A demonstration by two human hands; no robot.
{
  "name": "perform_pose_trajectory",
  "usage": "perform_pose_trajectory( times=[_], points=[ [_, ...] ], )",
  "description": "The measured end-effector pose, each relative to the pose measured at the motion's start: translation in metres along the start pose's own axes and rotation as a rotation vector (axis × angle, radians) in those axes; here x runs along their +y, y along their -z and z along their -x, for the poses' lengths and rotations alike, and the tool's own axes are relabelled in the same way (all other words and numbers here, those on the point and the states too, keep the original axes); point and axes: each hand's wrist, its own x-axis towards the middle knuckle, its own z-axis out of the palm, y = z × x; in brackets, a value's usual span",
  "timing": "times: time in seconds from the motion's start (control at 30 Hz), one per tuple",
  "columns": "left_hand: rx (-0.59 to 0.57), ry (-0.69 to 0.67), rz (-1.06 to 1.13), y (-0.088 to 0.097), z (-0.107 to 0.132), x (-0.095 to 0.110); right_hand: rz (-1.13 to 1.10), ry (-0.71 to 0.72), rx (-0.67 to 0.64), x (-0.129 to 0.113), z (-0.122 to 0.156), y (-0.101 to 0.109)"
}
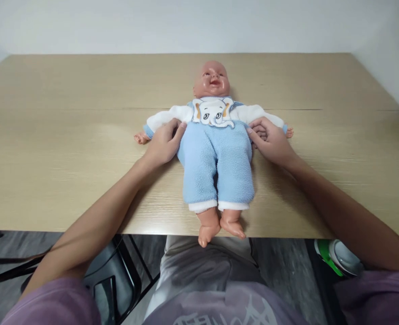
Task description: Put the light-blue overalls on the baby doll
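A baby doll [216, 149] lies on its back on the wooden table [67, 149], head away from me and bare feet over the near edge. It wears light blue fleece overalls with an elephant bib and white sleeves. My left hand [164, 142] grips the blue fabric at the doll's side, just under its white sleeve, fingers curled on the cloth. My right hand [269, 140] is closed on the other side, fingers pinching the overalls' edge by the other sleeve.
A white wall rises behind the table's far edge. Below the near edge I see my grey trousers [192, 271], a black chair frame [118, 280] on the left and a green and white shoe [338, 257] on the right.
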Motion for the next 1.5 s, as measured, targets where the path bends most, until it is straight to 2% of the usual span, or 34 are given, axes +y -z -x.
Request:
perform_pose_trajectory(
  times=[0.13, 0.23, 0.37, 0.47, 0.57, 0.67, 0.73, 0.87, 0.97, 1.13, 1.33, 1.5],
  points=[
    [0.024, -0.02, -0.085, 0.001, 0.002, 0.003, 0.278, 0.133, 0.052, -0.011, 0.004, 0.017],
    [0.075, -0.024, -0.106, 0.001, 0.003, 0.003, 0.463, 0.236, 0.157, -0.008, 0.006, 0.035],
    [0.15, -0.029, -0.067, 0.0, 0.005, 0.003, 0.546, 0.272, 0.251, 0.017, 0.007, 0.065],
    [0.186, -0.071, -0.034, 0.001, 0.0, 0.006, 0.518, 0.231, 0.194, 0.043, 0.007, 0.083],
    [0.204, -0.135, -0.032, 0.002, -0.012, 0.018, 0.529, 0.192, 0.121, 0.061, 0.005, 0.092],
    [0.181, -0.208, -0.029, 0.0, -0.027, 0.043, 0.54, 0.181, 0.104, 0.065, 0.003, 0.093],
    [0.115, -0.261, -0.023, -0.006, -0.038, 0.065, 0.542, 0.189, 0.137, 0.059, 0.003, 0.093],
    [-0.078, -0.297, -0.015, -0.029, -0.06, 0.102, 0.516, 0.234, 0.209, 0.039, 0.01, 0.09],
    [-0.189, -0.336, -0.059, -0.05, -0.077, 0.117, 0.376, 0.181, 0.276, 0.021, 0.016, 0.084],
    [-0.303, -0.457, -0.176, -0.079, -0.102, 0.123, 0.032, 0.127, 0.245, 0.0, 0.022, 0.065],
    [-0.246, -0.428, -0.129, -0.097, -0.113, 0.116, -0.157, 0.087, 0.132, -0.004, 0.022, 0.054],
    [-0.167, -0.381, -0.031, -0.095, -0.107, 0.114, -0.198, 0.04, 0.113, 0.006, 0.019, 0.057]
  ],
)
